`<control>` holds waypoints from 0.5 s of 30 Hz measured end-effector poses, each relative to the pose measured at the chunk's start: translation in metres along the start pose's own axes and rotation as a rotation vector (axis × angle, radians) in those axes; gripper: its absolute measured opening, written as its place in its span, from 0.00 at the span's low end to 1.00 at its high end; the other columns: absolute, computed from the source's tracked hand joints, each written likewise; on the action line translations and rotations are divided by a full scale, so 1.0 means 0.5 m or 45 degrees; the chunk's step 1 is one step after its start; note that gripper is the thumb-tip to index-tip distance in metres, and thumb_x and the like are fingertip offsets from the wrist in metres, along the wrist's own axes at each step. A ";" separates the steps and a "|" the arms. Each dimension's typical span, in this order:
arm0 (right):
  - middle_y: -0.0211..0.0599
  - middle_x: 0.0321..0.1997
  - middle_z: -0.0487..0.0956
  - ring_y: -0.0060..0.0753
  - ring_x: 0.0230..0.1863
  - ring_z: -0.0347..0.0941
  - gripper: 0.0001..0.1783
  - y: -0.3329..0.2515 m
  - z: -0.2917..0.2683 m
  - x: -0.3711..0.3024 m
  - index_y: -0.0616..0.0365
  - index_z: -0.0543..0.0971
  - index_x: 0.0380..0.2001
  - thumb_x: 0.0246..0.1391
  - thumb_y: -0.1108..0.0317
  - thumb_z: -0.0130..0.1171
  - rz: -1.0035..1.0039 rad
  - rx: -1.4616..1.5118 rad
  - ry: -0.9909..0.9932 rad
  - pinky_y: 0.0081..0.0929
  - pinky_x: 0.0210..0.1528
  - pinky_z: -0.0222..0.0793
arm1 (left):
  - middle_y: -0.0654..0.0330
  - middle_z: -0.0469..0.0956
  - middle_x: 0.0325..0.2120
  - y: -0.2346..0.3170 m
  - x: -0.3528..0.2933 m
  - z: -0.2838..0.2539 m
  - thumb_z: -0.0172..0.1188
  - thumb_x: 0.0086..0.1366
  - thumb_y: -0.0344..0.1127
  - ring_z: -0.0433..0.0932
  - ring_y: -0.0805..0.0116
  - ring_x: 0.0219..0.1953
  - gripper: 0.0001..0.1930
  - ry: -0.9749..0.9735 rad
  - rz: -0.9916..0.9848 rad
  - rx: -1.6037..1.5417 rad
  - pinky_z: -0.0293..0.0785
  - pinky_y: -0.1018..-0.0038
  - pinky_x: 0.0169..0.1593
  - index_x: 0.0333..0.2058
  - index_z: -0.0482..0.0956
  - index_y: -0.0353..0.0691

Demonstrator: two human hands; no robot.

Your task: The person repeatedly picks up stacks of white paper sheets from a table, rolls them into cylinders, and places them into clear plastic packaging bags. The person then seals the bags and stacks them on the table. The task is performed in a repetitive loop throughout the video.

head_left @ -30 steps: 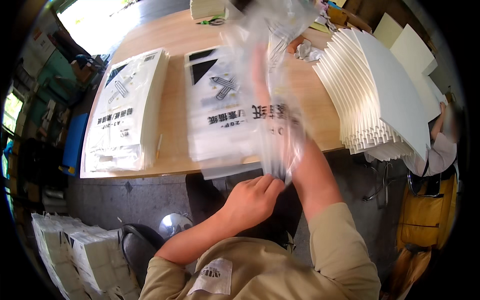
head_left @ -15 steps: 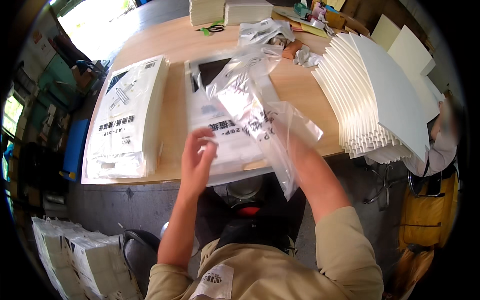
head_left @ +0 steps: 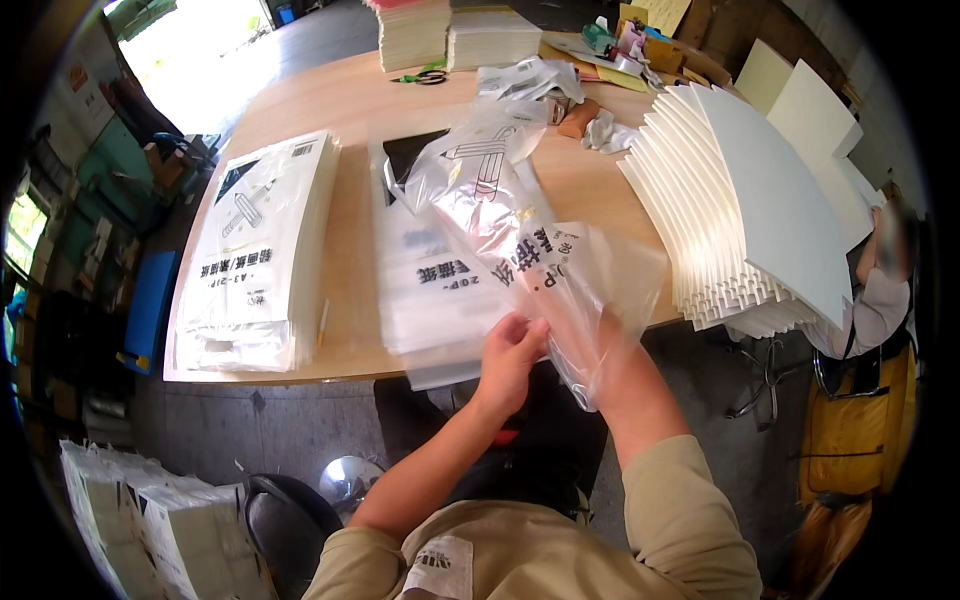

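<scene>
A clear printed plastic bag [head_left: 478, 185] with a pencil drawing on it hangs over the table's near side. My right hand [head_left: 565, 300] shows through the film, with the bag around it up to the wrist; its fingers are veiled by the print and glare. Close beside it, my left hand [head_left: 515, 360] is closed, thumb against fingers, on the bag's edge. Under the bag lies a pile of similar flat printed bags [head_left: 425, 310], slightly smeared by motion. To the left stands a neat stack of filled bags of paper [head_left: 250, 240].
White paper sheets [head_left: 690, 210] are fanned in a tall stack on the table's right. Scissors [head_left: 425, 77] and paper stacks [head_left: 490, 40] sit at the back, near crumpled plastic [head_left: 525, 80]. A person [head_left: 880, 270] sits at the far right. Wrapped bundles [head_left: 170, 520] stand lower left.
My left hand has moved right, from above the flat bags to the edge of the bag around my right hand. The bag's printed face has spread wider and flatter.
</scene>
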State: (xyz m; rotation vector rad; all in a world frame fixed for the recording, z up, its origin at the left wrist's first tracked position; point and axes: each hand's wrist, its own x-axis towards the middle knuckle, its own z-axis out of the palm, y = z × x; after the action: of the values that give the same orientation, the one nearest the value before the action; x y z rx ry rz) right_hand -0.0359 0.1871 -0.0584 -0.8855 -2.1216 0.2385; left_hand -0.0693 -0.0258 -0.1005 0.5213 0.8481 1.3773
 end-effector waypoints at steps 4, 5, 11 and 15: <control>0.59 0.52 0.75 0.56 0.46 0.76 0.21 0.036 -0.030 0.018 0.58 0.75 0.52 0.57 0.62 0.56 0.083 -0.004 0.178 0.43 0.45 0.74 | 0.64 0.77 0.30 -0.051 -0.028 -0.079 0.55 0.71 0.30 0.75 0.77 0.31 0.04 0.077 -0.008 -0.184 0.72 0.78 0.38 0.35 0.75 0.37; 0.59 0.52 0.75 0.56 0.46 0.76 0.21 0.058 -0.060 0.025 0.58 0.75 0.52 0.57 0.62 0.56 0.126 -0.032 0.260 0.43 0.45 0.74 | 0.65 0.77 0.30 -0.075 -0.040 -0.093 0.54 0.71 0.29 0.75 0.77 0.31 0.04 0.067 -0.056 -0.198 0.73 0.77 0.39 0.35 0.75 0.38; 0.60 0.52 0.75 0.57 0.46 0.76 0.21 0.105 -0.101 0.030 0.58 0.75 0.53 0.58 0.61 0.55 0.265 -0.069 0.408 0.43 0.45 0.74 | 0.66 0.78 0.30 -0.100 -0.096 -0.106 0.55 0.71 0.30 0.74 0.79 0.30 0.04 0.127 -0.096 -0.142 0.71 0.81 0.36 0.35 0.76 0.38; 0.60 0.52 0.75 0.58 0.46 0.76 0.21 0.065 -0.074 0.003 0.58 0.74 0.53 0.58 0.61 0.55 0.208 -0.105 0.257 0.43 0.46 0.74 | 0.68 0.77 0.28 -0.071 -0.085 -0.085 0.58 0.70 0.29 0.73 0.81 0.29 0.02 0.167 0.152 -0.040 0.70 0.82 0.35 0.36 0.77 0.39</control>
State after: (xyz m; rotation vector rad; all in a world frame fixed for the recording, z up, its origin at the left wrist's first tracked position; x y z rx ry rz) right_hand 0.0077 0.2076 -0.0474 -1.0864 -1.8857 0.1393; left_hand -0.0791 -0.0790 -0.1445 0.4668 0.9114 1.5453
